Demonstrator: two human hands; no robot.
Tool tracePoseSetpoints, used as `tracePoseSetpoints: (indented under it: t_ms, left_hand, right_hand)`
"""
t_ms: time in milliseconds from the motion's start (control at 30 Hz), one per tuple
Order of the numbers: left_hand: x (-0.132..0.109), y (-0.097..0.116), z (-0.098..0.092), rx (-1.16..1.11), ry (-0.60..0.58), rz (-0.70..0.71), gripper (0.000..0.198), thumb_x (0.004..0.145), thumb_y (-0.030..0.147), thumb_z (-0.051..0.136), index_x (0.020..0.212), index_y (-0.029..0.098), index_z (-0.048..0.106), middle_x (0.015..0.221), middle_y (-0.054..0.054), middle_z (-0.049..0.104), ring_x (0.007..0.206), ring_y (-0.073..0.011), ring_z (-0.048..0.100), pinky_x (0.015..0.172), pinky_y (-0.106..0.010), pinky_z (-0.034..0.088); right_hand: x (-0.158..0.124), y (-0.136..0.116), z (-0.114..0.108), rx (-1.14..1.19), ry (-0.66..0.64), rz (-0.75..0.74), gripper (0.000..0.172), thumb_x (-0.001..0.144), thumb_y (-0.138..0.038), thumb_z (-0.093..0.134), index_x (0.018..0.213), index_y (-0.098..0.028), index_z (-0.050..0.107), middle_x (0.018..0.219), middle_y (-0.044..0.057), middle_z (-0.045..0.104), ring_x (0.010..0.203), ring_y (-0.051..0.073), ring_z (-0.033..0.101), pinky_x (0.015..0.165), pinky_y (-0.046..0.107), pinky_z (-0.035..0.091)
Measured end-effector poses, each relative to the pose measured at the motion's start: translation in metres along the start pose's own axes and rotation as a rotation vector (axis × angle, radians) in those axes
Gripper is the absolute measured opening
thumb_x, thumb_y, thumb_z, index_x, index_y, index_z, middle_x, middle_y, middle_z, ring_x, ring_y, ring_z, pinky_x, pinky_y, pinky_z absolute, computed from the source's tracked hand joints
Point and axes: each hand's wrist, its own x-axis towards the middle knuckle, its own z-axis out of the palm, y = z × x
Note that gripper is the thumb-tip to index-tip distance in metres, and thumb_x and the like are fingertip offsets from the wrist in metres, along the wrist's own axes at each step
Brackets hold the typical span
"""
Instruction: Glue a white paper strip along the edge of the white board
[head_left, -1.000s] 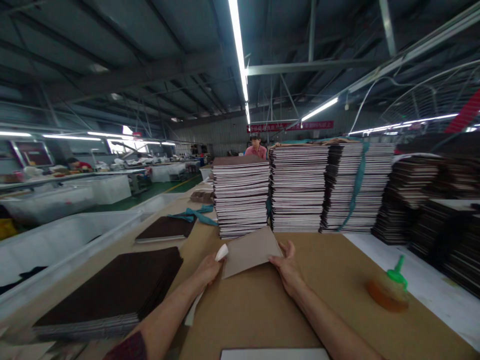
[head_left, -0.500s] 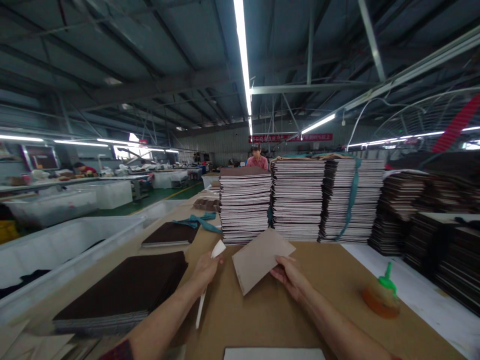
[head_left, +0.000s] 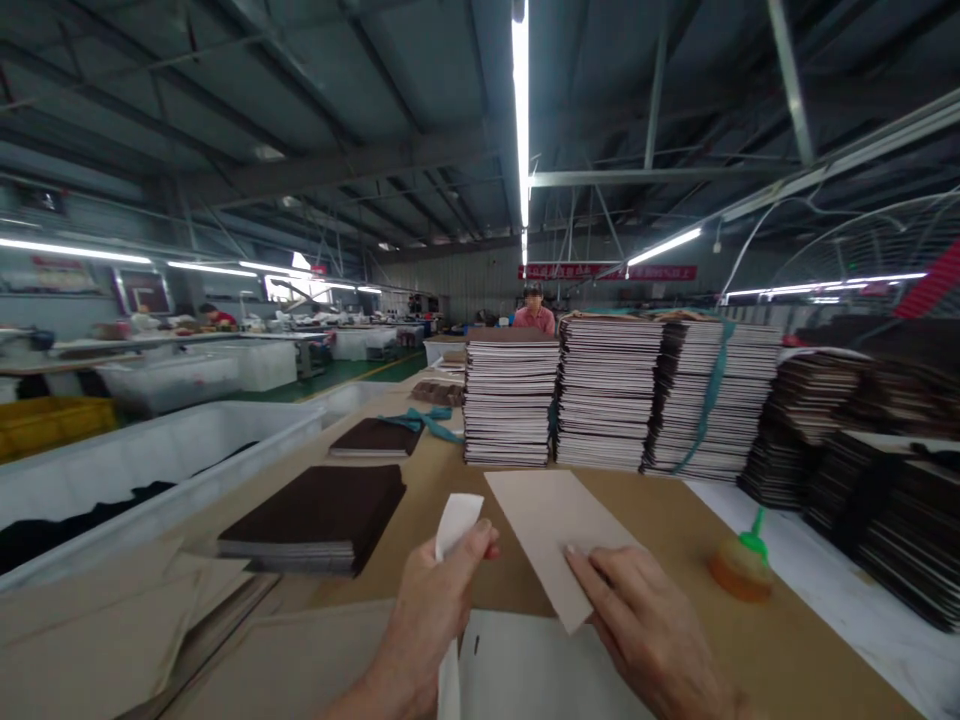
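A narrow white strip (head_left: 459, 520) is gripped in my left hand (head_left: 439, 590), its upper end sticking out above the thumb and its lower part hanging beneath the fist. My right hand (head_left: 637, 610) has hold of a beige board (head_left: 551, 525) by its right edge, fingers on top; the thumb is hidden. The board slants over the brown table surface (head_left: 517, 580). Below both hands lies a pale grey sheet (head_left: 540, 670) with a small dark slot near its top left corner.
Dark brown covers (head_left: 322, 510) are piled at left, near loose beige boards (head_left: 97, 620). Tall stacks (head_left: 510, 400) stand at the back. A green-capped glue bottle (head_left: 742, 570) is on the right. White bins (head_left: 225, 440) line the left side. A person (head_left: 533, 312) is behind the stacks.
Both hands have come closer to me and lower in view. The beige board has turned and tilted flatter. More of the grey sheet and left-hand boards shows as the view shifts.
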Motion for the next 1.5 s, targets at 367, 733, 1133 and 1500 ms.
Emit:
tracePoseSetpoints:
  t_ms: [367,733,1133,1500]
  left_hand:
    - [-0.017,-0.028,-0.008,-0.167,-0.013,-0.081,0.043,0.055,0.054,0.077,0.065,0.019,0.053,0.044,0.008,0.034,0.039,-0.0061,0.024,0.039,-0.022,0.018]
    - [-0.043,-0.041,-0.04,-0.074,-0.104,-0.19,0.041,0.06,0.056,0.074,0.06,0.021,0.052,0.037,0.011,0.021,0.037,-0.0055,0.012,0.04,-0.021,0.013]
    - [-0.056,-0.05,-0.034,0.017,-0.056,-0.253,0.054,0.056,0.064,0.075,0.055,0.017,0.047,0.039,0.011,0.024,0.038,-0.0033,0.017,0.041,-0.019,0.013]
    - [-0.06,-0.048,-0.039,0.306,0.177,-0.175,0.055,0.055,0.054,0.076,0.09,0.014,0.071,0.058,-0.002,0.066,0.057,-0.0214,0.061,0.045,-0.025,0.04]
  right_hand:
    - [-0.006,-0.041,-0.022,0.115,-0.02,-0.178,0.033,0.091,-0.012,0.047,0.123,-0.017,0.054,0.092,0.008,0.064,0.072,0.021,0.056,0.066,0.037,0.048]
    - [-0.055,-0.017,-0.051,0.516,0.071,0.92,0.031,0.094,-0.041,0.047,0.116,-0.028,0.065,0.098,0.004,0.058,0.091,0.018,0.058,0.077,0.025,0.051]
    - [-0.063,-0.033,-0.046,0.698,0.06,1.205,0.034,0.082,-0.047,0.061,0.1,-0.02,0.072,0.082,0.002,0.061,0.079,0.018,0.058,0.065,0.023,0.045]
    - [-0.066,-0.053,-0.051,0.907,0.184,1.577,0.044,0.063,-0.05,0.078,0.091,-0.017,0.074,0.073,0.004,0.068,0.063,0.019,0.062,0.052,0.022,0.05]
